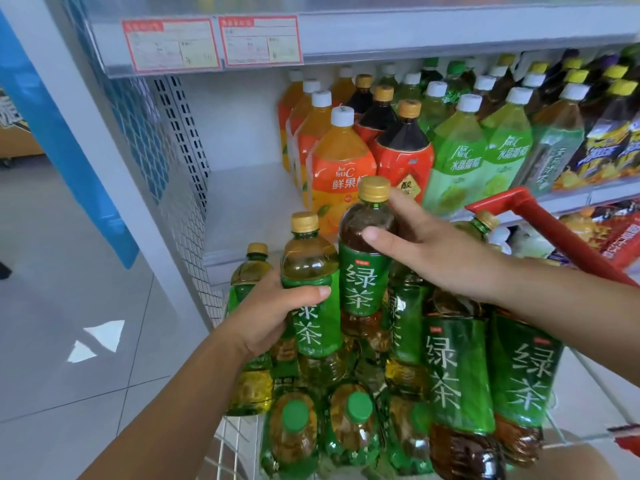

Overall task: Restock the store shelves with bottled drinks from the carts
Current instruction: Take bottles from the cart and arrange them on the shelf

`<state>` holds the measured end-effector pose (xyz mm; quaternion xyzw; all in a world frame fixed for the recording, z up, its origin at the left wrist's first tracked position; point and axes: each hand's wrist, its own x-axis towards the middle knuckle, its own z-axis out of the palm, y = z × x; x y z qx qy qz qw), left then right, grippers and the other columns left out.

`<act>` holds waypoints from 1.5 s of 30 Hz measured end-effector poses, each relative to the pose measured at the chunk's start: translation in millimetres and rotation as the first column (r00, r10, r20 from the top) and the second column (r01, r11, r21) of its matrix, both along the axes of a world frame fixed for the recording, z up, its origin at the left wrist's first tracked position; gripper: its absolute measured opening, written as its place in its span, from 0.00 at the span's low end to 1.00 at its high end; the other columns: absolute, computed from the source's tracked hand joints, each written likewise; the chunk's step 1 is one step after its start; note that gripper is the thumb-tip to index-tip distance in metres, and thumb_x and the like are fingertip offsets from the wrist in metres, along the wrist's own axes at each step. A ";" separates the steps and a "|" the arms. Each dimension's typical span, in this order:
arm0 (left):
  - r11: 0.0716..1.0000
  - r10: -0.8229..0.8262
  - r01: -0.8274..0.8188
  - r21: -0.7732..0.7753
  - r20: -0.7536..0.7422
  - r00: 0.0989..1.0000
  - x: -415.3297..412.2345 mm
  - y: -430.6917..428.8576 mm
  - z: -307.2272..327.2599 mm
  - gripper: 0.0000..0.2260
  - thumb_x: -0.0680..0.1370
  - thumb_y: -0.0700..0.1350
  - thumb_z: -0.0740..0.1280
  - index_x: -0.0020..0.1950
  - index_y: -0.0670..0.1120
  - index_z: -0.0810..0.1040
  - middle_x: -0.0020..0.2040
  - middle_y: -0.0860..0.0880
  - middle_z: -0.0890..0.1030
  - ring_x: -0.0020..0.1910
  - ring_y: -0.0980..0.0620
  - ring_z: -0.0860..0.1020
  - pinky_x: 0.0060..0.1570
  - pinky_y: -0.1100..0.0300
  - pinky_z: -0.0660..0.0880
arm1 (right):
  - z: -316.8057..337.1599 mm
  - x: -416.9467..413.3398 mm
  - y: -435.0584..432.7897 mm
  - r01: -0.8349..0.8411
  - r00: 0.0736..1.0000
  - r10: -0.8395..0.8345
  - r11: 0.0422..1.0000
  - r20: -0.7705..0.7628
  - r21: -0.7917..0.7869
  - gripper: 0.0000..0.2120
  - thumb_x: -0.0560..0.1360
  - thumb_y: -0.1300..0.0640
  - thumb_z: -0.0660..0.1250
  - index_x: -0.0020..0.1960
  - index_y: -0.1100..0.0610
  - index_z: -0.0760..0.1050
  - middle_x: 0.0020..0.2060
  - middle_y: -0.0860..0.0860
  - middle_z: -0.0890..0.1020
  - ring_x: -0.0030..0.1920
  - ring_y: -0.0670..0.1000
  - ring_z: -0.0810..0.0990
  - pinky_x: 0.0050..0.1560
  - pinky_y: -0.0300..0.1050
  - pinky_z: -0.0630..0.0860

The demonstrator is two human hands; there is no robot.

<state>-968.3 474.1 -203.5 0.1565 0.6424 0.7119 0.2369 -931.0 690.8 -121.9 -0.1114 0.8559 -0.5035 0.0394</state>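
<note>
At lower centre, over the cart (227, 441), the left hand (273, 317) fingers grip the paler green tea bottle (308, 258) and the right hand (426, 251) fingers grip the darker green tea bottle (363, 271); lift both upright onto the shelf (242, 209), centre left.

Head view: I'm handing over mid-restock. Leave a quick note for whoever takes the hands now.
Left hand grips a lighter tea bottle; right hand grips a darker tea bottle, both upright over the cart.
Done: two bottles picked up.
Left: neither is on the shelf yet; the bare spot left of the orange juice bottles looks a likely place. Many more bottles lie in the cart.
</note>
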 end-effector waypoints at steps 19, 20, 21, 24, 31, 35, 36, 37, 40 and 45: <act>0.952 0.279 -0.297 -0.076 -0.182 0.943 -5.7 32.5 74.0 0.28 0.61 0.50 0.76 0.61 0.47 0.78 0.55 0.45 0.84 0.55 0.43 0.82 0.58 0.44 0.77 | 22.3 -42.1 32.3 0.027 0.986 -0.047 0.992 -0.159 -0.127 0.32 0.58 0.54 0.83 0.57 0.43 0.72 0.47 0.38 0.83 0.47 0.34 0.80 0.45 0.28 0.73; 0.945 0.298 -0.319 -0.072 -0.210 0.931 -7.7 34.9 86.7 0.27 0.61 0.50 0.76 0.59 0.48 0.79 0.55 0.45 0.85 0.55 0.44 0.83 0.57 0.45 0.77 | 33.2 -45.6 33.6 -0.001 0.984 -0.028 0.987 -0.177 -0.162 0.31 0.59 0.56 0.82 0.57 0.44 0.73 0.47 0.37 0.83 0.47 0.34 0.81 0.45 0.27 0.73; 0.939 0.314 -0.339 -0.066 -0.242 0.918 -10.2 36.8 99.4 0.25 0.60 0.50 0.76 0.57 0.50 0.80 0.54 0.46 0.85 0.54 0.44 0.83 0.57 0.46 0.77 | 44.5 -48.4 34.9 -0.032 0.979 -0.007 0.982 -0.204 -0.188 0.31 0.59 0.57 0.82 0.57 0.44 0.73 0.47 0.37 0.83 0.47 0.35 0.81 0.46 0.26 0.73; 0.915 0.366 -0.403 -0.019 -0.382 0.849 -18.8 38.6 138.2 0.19 0.61 0.52 0.75 0.51 0.54 0.83 0.51 0.49 0.86 0.53 0.48 0.83 0.56 0.50 0.77 | 80.6 -57.0 34.7 -0.100 0.947 0.022 0.969 -0.321 -0.228 0.31 0.60 0.57 0.81 0.59 0.44 0.72 0.49 0.39 0.84 0.50 0.36 0.81 0.49 0.28 0.74; 0.831 0.539 -0.500 0.244 -0.573 0.617 -43.8 15.8 208.4 0.20 0.57 0.60 0.80 0.46 0.55 0.85 0.43 0.50 0.86 0.43 0.47 0.84 0.47 0.48 0.82 | 162.8 -83.6 13.2 -0.235 0.847 -0.034 0.871 -0.530 -0.431 0.25 0.64 0.60 0.79 0.57 0.55 0.72 0.44 0.48 0.86 0.45 0.45 0.85 0.44 0.38 0.80; 0.785 0.600 -0.553 0.281 -0.565 0.565 -61.1 -10.8 230.6 0.32 0.51 0.65 0.80 0.47 0.48 0.84 0.41 0.44 0.85 0.40 0.42 0.84 0.44 0.45 0.82 | 206.8 -103.8 -2.9 -0.276 0.748 -0.079 0.867 -0.659 -0.416 0.27 0.66 0.58 0.78 0.61 0.58 0.71 0.49 0.51 0.85 0.49 0.48 0.84 0.52 0.49 0.81; 0.779 0.609 -0.558 0.287 -0.559 0.563 -63.6 -14.7 235.4 0.32 0.50 0.65 0.80 0.47 0.48 0.83 0.40 0.44 0.85 0.38 0.43 0.84 0.42 0.47 0.82 | 214.5 -110.9 -8.6 -0.274 0.727 -0.082 0.876 -0.681 -0.398 0.28 0.66 0.56 0.78 0.61 0.57 0.71 0.50 0.51 0.84 0.50 0.48 0.84 0.53 0.50 0.80; 0.773 0.616 -0.565 0.289 -0.558 0.556 -66.8 -18.4 239.4 0.32 0.50 0.65 0.80 0.47 0.48 0.83 0.40 0.44 0.85 0.38 0.44 0.84 0.40 0.48 0.82 | 220.6 -118.7 -14.6 -0.269 0.708 -0.086 0.885 -0.701 -0.381 0.29 0.65 0.55 0.78 0.62 0.57 0.71 0.51 0.50 0.84 0.51 0.48 0.83 0.54 0.50 0.80; 0.771 0.618 -0.572 0.281 -0.546 0.565 -75.3 -25.8 248.0 0.30 0.51 0.65 0.80 0.45 0.48 0.84 0.40 0.43 0.85 0.37 0.42 0.84 0.42 0.46 0.81 | 231.6 -145.2 -32.8 -0.251 0.685 -0.091 0.902 -0.723 -0.351 0.30 0.64 0.53 0.79 0.63 0.54 0.71 0.53 0.49 0.83 0.52 0.45 0.82 0.56 0.49 0.79; 0.813 0.561 -0.540 0.216 -0.534 0.632 -87.0 -33.1 250.0 0.31 0.52 0.65 0.80 0.47 0.48 0.84 0.43 0.40 0.84 0.39 0.40 0.83 0.47 0.40 0.78 | 247.2 -184.5 -56.6 -0.187 0.738 -0.111 0.914 -0.666 -0.359 0.29 0.67 0.52 0.77 0.64 0.53 0.70 0.51 0.45 0.81 0.50 0.43 0.80 0.54 0.47 0.79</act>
